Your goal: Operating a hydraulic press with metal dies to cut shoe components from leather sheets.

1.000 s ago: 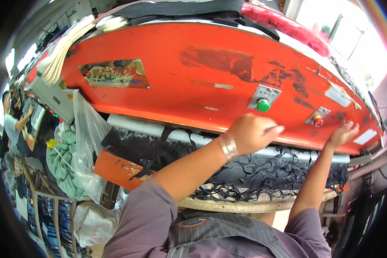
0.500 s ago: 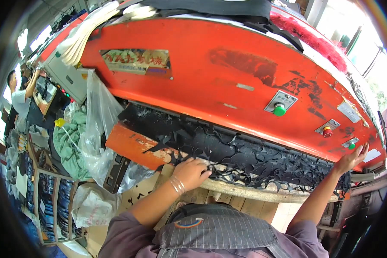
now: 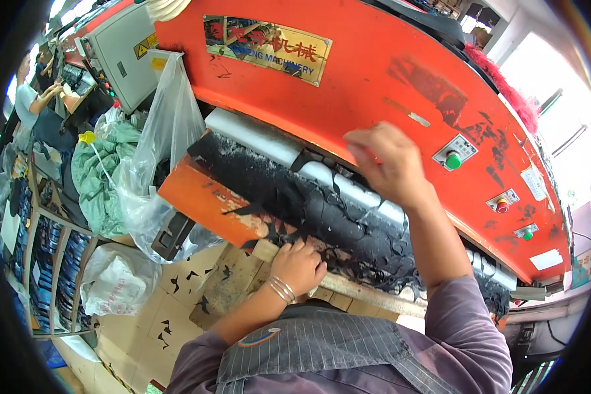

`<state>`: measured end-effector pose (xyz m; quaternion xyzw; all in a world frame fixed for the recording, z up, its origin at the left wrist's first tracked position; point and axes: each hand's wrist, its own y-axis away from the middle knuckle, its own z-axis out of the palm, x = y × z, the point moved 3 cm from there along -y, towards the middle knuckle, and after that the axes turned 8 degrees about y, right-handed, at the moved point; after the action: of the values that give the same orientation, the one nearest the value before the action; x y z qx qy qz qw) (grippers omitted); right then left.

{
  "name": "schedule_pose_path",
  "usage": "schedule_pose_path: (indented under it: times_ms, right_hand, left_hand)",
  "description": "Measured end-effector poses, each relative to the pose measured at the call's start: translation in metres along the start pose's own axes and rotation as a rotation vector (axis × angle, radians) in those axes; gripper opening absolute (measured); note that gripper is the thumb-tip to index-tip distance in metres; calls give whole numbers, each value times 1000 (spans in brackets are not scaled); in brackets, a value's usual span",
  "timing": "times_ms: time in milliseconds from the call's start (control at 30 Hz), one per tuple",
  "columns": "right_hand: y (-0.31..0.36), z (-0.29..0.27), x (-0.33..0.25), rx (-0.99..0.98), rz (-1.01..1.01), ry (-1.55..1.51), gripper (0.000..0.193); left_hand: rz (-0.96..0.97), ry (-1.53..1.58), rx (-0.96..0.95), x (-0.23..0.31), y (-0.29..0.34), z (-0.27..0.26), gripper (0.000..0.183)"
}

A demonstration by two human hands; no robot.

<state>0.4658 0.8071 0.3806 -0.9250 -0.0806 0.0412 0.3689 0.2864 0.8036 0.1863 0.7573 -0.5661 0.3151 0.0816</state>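
Note:
My left hand (image 3: 298, 268) rests on the near edge of the machine bed, fingers spread over black scraps with nothing visible in them. Beneath and beside it, a black sheet (image 3: 269, 180) covers the bed, with torn, curled black scraps (image 3: 380, 256) along its right part. Raised above the bed is my right hand (image 3: 392, 164), in front of the orange-red machine panel (image 3: 367, 85). Motion smears its partly bent fingers; I cannot tell whether anything is in them. A pale, shiny bar (image 3: 256, 136) lies behind the black sheet, below the panel.
To the panel's right are a green button (image 3: 453, 160), a red knob (image 3: 502, 206) and a smaller green button (image 3: 527, 236). Clear plastic (image 3: 170, 111) hangs left of the bed, beside green cloth (image 3: 105, 174). Racks of blue pieces (image 3: 46, 282) stand lower left. Another person (image 3: 29, 102) works far left.
My right hand has moved left from beside the small green button to above the middle of the bed. The pale bar now shows under the panel. My left hand stays at the bed edge.

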Motion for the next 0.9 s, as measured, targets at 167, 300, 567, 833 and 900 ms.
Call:
schedule_pose_path:
  times_ms: [167,300,567,833,900]
  right_hand:
    - [19,107,73,-421,8,57,22]
    - [42,184,125,-620,-76,303,19]
    - [22,113,154,-621,494,294,27]
    - [172,85,172,-162,1521,-9,48]
    - [156,97,148,-250,1565,-62,52]
  left_hand:
    - [54,138,-216,-14,-7,-4,30]
    - [23,194,-397,-25,-25,4,33]
    - [44,557,-198,-57,-66,-51,16]
    - [49,648,38,-81,-201,-20,44]
    - [-28,549,29,-98,-222,8,53]
